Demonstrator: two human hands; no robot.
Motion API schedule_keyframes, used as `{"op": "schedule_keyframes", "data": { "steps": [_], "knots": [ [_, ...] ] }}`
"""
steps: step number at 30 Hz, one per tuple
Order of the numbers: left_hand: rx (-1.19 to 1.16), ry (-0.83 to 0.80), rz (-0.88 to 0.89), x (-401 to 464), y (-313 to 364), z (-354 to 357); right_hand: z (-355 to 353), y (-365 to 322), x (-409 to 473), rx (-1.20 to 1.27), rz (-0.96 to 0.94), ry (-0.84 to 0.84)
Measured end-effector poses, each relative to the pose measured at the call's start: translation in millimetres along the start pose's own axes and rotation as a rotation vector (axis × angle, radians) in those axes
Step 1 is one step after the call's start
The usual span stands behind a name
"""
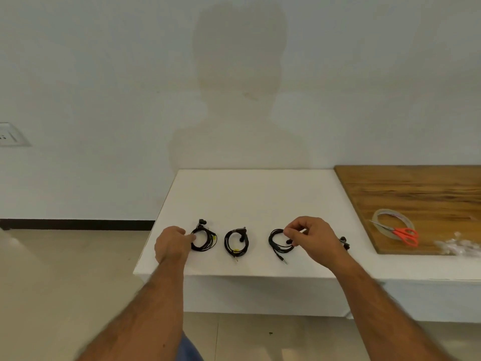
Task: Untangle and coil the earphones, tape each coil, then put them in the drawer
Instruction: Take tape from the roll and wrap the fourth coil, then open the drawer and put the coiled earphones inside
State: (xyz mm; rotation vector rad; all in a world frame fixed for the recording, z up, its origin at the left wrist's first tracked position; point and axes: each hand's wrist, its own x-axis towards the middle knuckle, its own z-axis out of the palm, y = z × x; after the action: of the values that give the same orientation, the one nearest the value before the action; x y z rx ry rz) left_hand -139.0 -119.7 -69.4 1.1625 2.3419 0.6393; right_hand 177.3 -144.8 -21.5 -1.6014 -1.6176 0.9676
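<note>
Three black earphone coils lie in a row on the white tabletop (pixel 260 199). My left hand (pixel 173 244) pinches the left edge of the left coil (pixel 205 239). The middle coil (pixel 236 243) lies untouched, a yellow mark on its cable. My right hand (pixel 309 237) pinches the top right of the right coil (pixel 279 243), whose jack plug points toward the table's front edge. More black earphone parts (pixel 344 243) show just behind my right wrist, partly hidden. No drawer is visible.
A wooden board (pixel 416 194) lies at the right with a clear tape roll (pixel 391 217), orange-handled scissors (pixel 404 234) and crumpled clear plastic (pixel 458 246). White wall stands close behind the table. Floor lies to the left and below.
</note>
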Motion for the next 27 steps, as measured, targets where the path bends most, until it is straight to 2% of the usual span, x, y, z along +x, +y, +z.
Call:
{"op": "schedule_keyframes", "data": {
  "steps": [5,8,10,15,19,23,27],
  "knots": [
    [-0.145,0.07,0.359,-40,41,-5,-2,3,0,-0.081,0.01,0.141],
    [-0.101,-0.044,0.56,-77,63,9,-4,8,-4,-0.162,0.028,0.174],
    [-0.001,-0.147,0.666,-99,66,24,-1,14,-9,-0.214,0.068,0.127],
    [0.201,-0.288,0.778,-137,57,56,27,24,-29,-0.248,0.15,0.008],
    [0.334,-0.312,0.855,-149,52,74,55,35,-54,-0.101,0.262,0.063],
    [0.456,-0.259,0.889,-144,46,79,77,49,-77,0.234,0.479,0.205],
    [0.481,-0.248,0.936,-138,48,81,92,62,-77,0.553,0.745,0.184]
  ]
}}
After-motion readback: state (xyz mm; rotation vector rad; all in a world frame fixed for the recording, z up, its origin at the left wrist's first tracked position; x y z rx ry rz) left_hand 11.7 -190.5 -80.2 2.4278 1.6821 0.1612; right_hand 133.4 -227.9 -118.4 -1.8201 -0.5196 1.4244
